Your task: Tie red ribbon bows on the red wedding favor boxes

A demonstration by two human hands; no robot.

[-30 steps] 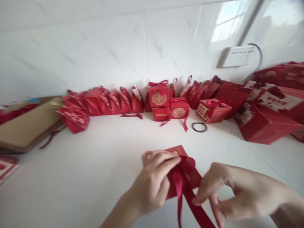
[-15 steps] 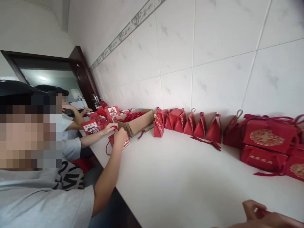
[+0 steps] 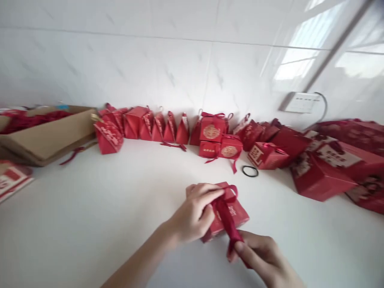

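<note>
A small red gift box (image 3: 240, 214) lies on the white table (image 3: 135, 224) in front of me. A dark red satin ribbon (image 3: 227, 218) runs across its top, with a loop standing up at the far side. My left hand (image 3: 199, 212) rests over the box's left part, its fingers closed on the ribbon near that loop; its palm hides part of the box. At the near edge, my right hand (image 3: 264, 256) pinches the ribbon's tail between thumb and fingers. The ribbon stretches between both hands.
Several red gift boxes (image 3: 159, 126) line the tiled wall. Stacked ribboned boxes (image 3: 211, 132) stand behind my hands, bigger ones (image 3: 324, 176) at the right. A black ring (image 3: 250, 171) lies near them. At left are a cardboard box (image 3: 60, 134) of red ribbons and a loose ribbon (image 3: 72, 156).
The view has swung right, from a co-worker tying at the left to my own table area. My hands, cut off at the lower right before, now show in the middle with the box.
</note>
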